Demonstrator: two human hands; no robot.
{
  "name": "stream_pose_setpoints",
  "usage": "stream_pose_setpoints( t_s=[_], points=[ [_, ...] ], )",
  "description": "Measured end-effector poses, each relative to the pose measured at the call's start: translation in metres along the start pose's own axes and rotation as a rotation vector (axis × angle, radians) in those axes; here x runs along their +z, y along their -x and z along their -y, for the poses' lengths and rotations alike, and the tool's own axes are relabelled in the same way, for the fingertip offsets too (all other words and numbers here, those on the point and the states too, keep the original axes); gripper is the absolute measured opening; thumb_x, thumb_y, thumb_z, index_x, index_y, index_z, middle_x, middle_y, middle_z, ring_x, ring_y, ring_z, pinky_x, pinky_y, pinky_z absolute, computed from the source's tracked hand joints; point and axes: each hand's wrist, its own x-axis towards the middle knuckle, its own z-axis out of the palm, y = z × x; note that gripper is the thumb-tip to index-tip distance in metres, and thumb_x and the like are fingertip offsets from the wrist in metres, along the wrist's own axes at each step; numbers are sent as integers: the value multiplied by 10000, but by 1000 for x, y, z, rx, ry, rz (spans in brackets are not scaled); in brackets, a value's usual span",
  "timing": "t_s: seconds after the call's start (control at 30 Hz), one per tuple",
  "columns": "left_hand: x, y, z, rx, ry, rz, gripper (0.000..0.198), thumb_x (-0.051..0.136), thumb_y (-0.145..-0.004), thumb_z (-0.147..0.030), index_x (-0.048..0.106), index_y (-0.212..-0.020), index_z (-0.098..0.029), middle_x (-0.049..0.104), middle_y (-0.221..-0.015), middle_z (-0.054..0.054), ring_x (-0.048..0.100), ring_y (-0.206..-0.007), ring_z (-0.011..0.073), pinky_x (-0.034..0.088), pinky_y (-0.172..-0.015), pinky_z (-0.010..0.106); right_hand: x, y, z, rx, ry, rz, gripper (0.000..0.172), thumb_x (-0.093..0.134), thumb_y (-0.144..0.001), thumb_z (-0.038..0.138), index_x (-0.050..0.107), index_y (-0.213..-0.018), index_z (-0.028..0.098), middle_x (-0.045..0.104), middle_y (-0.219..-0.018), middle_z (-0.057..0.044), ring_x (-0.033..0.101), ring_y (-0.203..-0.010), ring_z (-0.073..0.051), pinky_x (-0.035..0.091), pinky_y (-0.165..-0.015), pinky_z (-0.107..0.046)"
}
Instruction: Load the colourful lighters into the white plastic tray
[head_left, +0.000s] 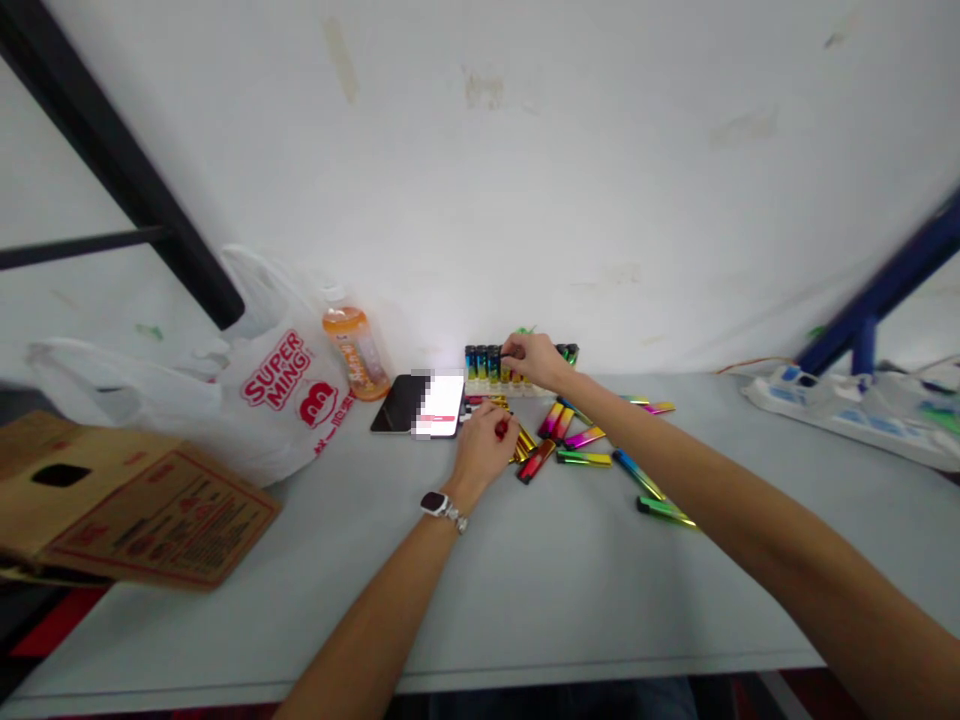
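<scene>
Several shiny, multicoloured lighters (585, 458) lie scattered on the grey table (525, 590). At the back by the wall stands a tray of upright lighters (487, 365). My right hand (534, 358) reaches over this tray, fingers pinched on a lighter at the row's top. My left hand (486, 442), with a watch on its wrist, is curled around a few lighters just in front of the tray, a red one showing between the fingers.
Two phones (420, 404) lie left of the tray, one with a lit screen. An orange drink bottle (358, 350), a white plastic bag (277, 390) and a cardboard box (127, 500) sit at left. A white power strip (847, 410) lies at right.
</scene>
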Motion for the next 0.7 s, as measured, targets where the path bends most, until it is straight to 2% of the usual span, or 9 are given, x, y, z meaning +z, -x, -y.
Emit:
stream_pose_setpoints(
  t_s=[0.1,0.17,0.27,0.4,0.5,0.6,0.7],
  points=[
    [0,0,2,0,-15,-7,240,512,-903,-233,633,-706,-170,602,-820,38,566,-722,143,444,-666,265,1,-1,0,-11,82,21,107,638,-812,164,705,-891,136,677,-792,-39,622,-752,-151,466,-761,-258],
    [1,1,3,-4,-22,-17,229,514,-901,-232,636,-717,-172,617,-839,42,578,-741,150,456,-690,274,0,1,4,-25,187,14,144,624,-844,219,722,-924,150,664,-903,-62,624,-814,-166,466,-795,-272],
    [1,1,3,-13,-38,-33,223,515,-897,-229,640,-720,-175,630,-847,46,590,-762,157,466,-717,282,-3,8,13,-2,374,10,257,565,-901,328,731,-1052,203,589,-1101,-92,623,-898,-198,473,-807,-298],
    [-4,1,-1,-45,-81,-27,263,498,-902,-239,630,-684,-174,631,-817,49,580,-726,155,436,-675,274,-6,18,25,70,537,91,354,463,-951,355,683,-1213,264,535,-1176,-103,638,-949,-230,485,-791,-314],
    [-12,3,-4,-87,-131,32,334,470,-918,-280,604,-631,-175,622,-717,39,544,-637,146,364,-601,267,-7,24,31,89,574,128,405,417,-968,359,609,-1313,272,545,-1203,-118,650,-957,-248,488,-791,-328],
    [-21,10,-3,-127,-195,148,347,475,-917,-316,608,-628,-181,607,-615,23,497,-548,135,280,-552,263,-7,29,35,77,559,121,429,410,-968,326,543,-1368,253,569,-1231,-131,657,-947,-250,482,-794,-327],
    [-29,18,-1,-117,-265,218,296,500,-896,-297,632,-655,-188,609,-593,23,476,-521,133,243,-546,265,-2,31,36,-9,517,186,360,461,-938,296,624,-1252,234,624,-1198,-116,657,-950,-242,472,-785,-302]
  ],
)
